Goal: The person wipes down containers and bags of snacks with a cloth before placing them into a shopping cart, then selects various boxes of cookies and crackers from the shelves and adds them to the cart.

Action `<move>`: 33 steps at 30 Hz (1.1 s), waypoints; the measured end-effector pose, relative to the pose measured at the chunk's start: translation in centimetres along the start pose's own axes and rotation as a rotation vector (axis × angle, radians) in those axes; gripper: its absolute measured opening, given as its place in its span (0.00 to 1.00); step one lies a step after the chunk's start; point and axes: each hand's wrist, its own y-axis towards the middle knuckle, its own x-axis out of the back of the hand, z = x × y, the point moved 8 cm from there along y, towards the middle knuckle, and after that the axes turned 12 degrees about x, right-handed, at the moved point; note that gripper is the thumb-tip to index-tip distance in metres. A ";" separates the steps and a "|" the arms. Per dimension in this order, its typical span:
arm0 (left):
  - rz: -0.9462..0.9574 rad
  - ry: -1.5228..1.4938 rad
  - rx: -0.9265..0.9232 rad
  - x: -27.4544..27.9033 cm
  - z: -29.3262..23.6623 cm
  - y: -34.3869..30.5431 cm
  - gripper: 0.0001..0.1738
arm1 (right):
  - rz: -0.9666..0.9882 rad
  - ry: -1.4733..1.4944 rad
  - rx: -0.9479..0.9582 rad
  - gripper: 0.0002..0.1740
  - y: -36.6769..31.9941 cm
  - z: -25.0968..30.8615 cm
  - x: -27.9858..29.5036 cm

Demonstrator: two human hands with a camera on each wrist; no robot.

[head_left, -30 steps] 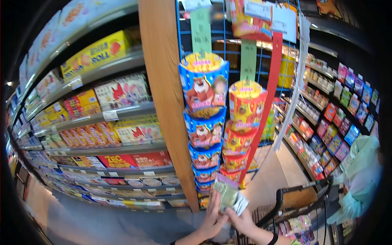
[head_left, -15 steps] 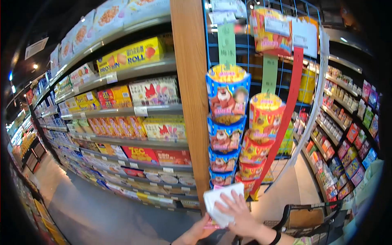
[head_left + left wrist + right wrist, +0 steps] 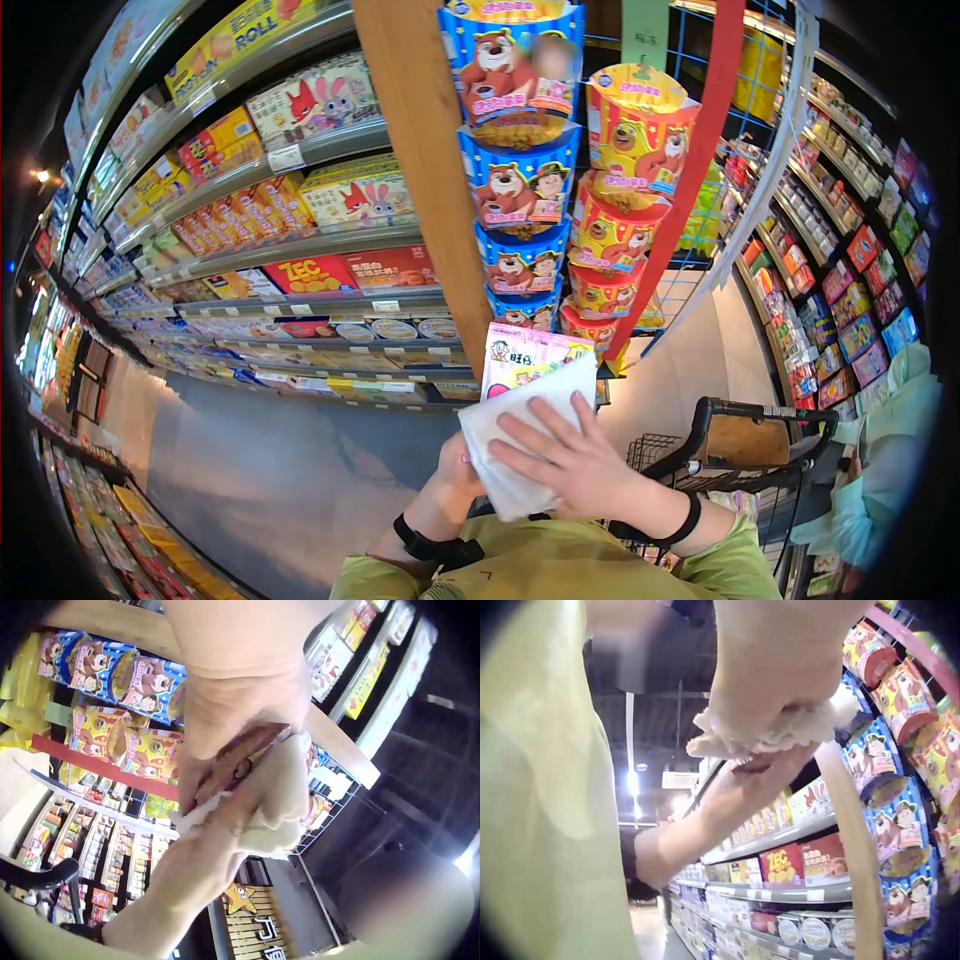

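In front of my body, my left hand (image 3: pixel 458 462) grips a pink snack bag (image 3: pixel 525 350) with a cartoon face and Chinese lettering on its front. A folded white cloth (image 3: pixel 487 440) covers the lower part of the bag. My right hand (image 3: pixel 590 460) presses the cloth against it with fingers spread and nearly straight. From the left wrist, the edge of the bag (image 3: pixel 244 757) shows between the left palm and the cloth (image 3: pixel 277 799). The right wrist view has the cloth (image 3: pixel 810 727) bunched under the right hand. Most left fingers are hidden behind bag and cloth.
Blue snack tubs (image 3: pixel 515 180) and red-yellow ones (image 3: pixel 625 225) hang in columns just ahead, beside a wooden post (image 3: pixel 425 160). Boxed snacks fill the shelves (image 3: pixel 280 250) at left. A shopping cart (image 3: pixel 740 440) stands at right, with a person's pale green sleeve (image 3: pixel 880 450) beside it.
The bag first showed a greenish, printed side; now its pink front faces up. The right hand has spread the white cloth over it. The head view has tilted down.
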 end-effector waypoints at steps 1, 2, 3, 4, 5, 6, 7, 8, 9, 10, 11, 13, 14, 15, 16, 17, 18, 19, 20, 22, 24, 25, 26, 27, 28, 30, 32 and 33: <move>0.011 0.002 0.014 -0.2 0.3 0.4 0.42 | -0.003 -0.048 -0.006 0.48 -0.1 0.2 -0.6; -0.022 -0.099 0.079 0.2 0.9 0.9 0.41 | -0.006 -0.054 -0.023 0.48 -0.4 -0.1 -0.2; -0.055 -0.199 0.144 0.5 1.6 1.3 0.40 | -0.003 -0.004 -0.097 0.46 -0.7 -1.1 0.3; -0.044 -0.194 0.156 0.3 1.9 1.7 0.40 | -0.001 0.045 -0.170 0.45 -1.2 -2.1 0.7; 0.050 -0.249 0.178 -0.5 2.3 2.1 0.43 | -0.005 0.037 -0.188 0.45 -1.8 -2.8 1.2; 0.147 -0.304 0.203 -1.4 2.7 2.4 0.45 | -0.050 0.076 -0.272 0.43 -2.8 -4.1 1.9; 0.247 -0.358 0.230 -2.3 2.8 3.0 0.48 | -0.098 0.112 -0.357 0.41 -3.9 -5.6 2.7; 0.260 -0.330 0.285 -2.6 3.2 3.5 0.53 | -0.120 0.148 -0.427 0.36 -5.3 -7.0 3.1; 0.274 -0.327 0.306 -3.2 3.3 4.0 0.53 | -0.290 0.167 -0.451 0.30 -6.8 -8.2 4.2; 0.334 -0.343 0.326 -4.4 3.0 4.4 0.55 | -0.402 0.387 -0.609 0.26 -9.2 -9.0 5.0; 0.388 -0.363 0.346 -5.3 3.0 4.6 0.57 | -0.514 0.615 -0.762 0.23 -11.3 -9.3 5.7; 0.409 -0.414 0.358 -5.5 3.4 5.4 0.57 | -0.729 0.482 -0.935 0.18 -19.6 -9.6 6.4; 0.421 -0.362 0.356 -5.6 3.4 5.9 0.57 | -0.752 0.411 -1.039 0.18 -23.5 -8.9 7.1; 0.435 -0.309 0.351 -5.8 3.4 6.3 0.57 | -0.773 0.337 -1.140 0.18 -26.9 -8.1 8.2; 0.396 -0.384 0.366 -5.9 3.7 6.7 0.56 | -0.724 0.329 -1.209 0.18 -29.2 -7.3 8.7; 0.396 -0.388 0.383 -6.1 4.1 7.1 0.56 | -0.674 0.321 -1.277 0.18 -31.4 -6.5 9.1; 0.411 -0.374 0.376 -6.3 4.4 7.6 0.55 | -0.676 0.319 -1.295 0.18 -33.9 -5.9 9.1; 0.425 -0.360 0.369 -6.6 4.6 8.0 0.54 | -0.462 0.355 -1.350 0.17 -36.3 -5.4 7.4; 0.419 -0.384 0.376 -7.1 4.9 8.4 0.53 | -0.245 0.394 -1.394 0.16 -39.0 -4.7 5.3; 0.414 -0.379 0.403 -7.8 5.5 8.9 0.52 | -0.027 0.392 -1.509 0.17 -43.4 -3.1 1.6; 0.428 -0.377 0.420 -8.3 6.1 9.5 0.51 | 0.107 0.538 -1.681 0.18 -47.4 -1.6 -2.8; 0.433 -0.374 0.420 -8.5 6.3 9.6 0.51 | 0.203 0.537 -1.692 0.18 -50.1 -0.9 -5.4; 0.427 -0.383 0.413 -8.7 6.5 9.9 0.51 | 0.269 0.587 -1.717 0.20 -52.3 -0.1 -8.4; 0.418 -0.393 0.408 -8.7 6.6 10.0 0.50 | 0.337 0.640 -1.740 0.21 -52.6 0.4 -9.7; 0.418 -0.392 0.410 -8.5 6.9 10.1 0.50 | 0.356 0.732 -1.763 0.26 -52.9 1.0 -11.0; 0.405 -0.366 0.437 -7.6 8.0 10.3 0.49 | 0.411 0.651 -1.705 0.28 -52.9 0.8 -10.9; 0.325 -0.290 0.453 -6.9 8.7 10.1 0.48 | 0.457 0.330 -1.632 0.30 -49.8 -0.6 -6.8; 0.248 -0.211 0.469 -6.3 9.3 10.1 0.47 | 0.379 0.332 -1.624 0.28 -47.5 -1.8 -4.7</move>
